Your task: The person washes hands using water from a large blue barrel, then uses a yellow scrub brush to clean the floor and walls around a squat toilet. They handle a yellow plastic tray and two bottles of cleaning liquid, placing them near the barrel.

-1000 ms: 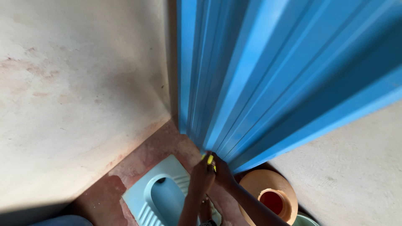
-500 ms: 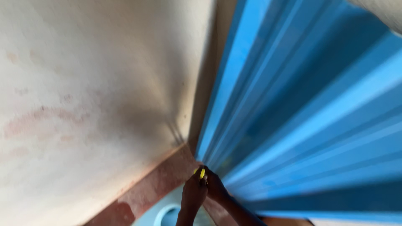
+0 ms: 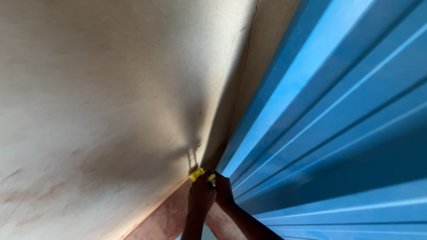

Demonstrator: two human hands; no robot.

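Blue ribbed door [image 3: 338,129] fills the right side of the view, plastered wall [image 3: 98,98] the left. They meet at a corner w/ a thin crack [image 3: 243,66] running down the plaster. Reddish floor [image 3: 171,218] shows only as a small wedge at the bottom.

Both hands are pressed together low in that corner. Left hand [image 3: 201,198] has its grip closed round a yellow ribbed tool [image 3: 197,174], which sticks out above the knuckles, tip right at the wall's foot beside the door edge. Right hand [image 3: 223,191] is just beside the left, touching it, fingers curled; a second bit of yellow [image 3: 211,177] shows between the two hands. Can't tell if the right is gripping that or just bracing. The hands' shadow falls on the wall directly above the tool.

In the way: the hands cover most of the tool, so its working end is hidden; the door edge crowds the corner from the right.

Vs 1 s ago: the view has tilted up and swung left. The squat pan, orange pot and right-hand wall are out of frame now. The wall takes up more of the picture, and the door leans across the right. Hands sit in about the same bottom-centre spot, tool now showing more of its ribbed length.
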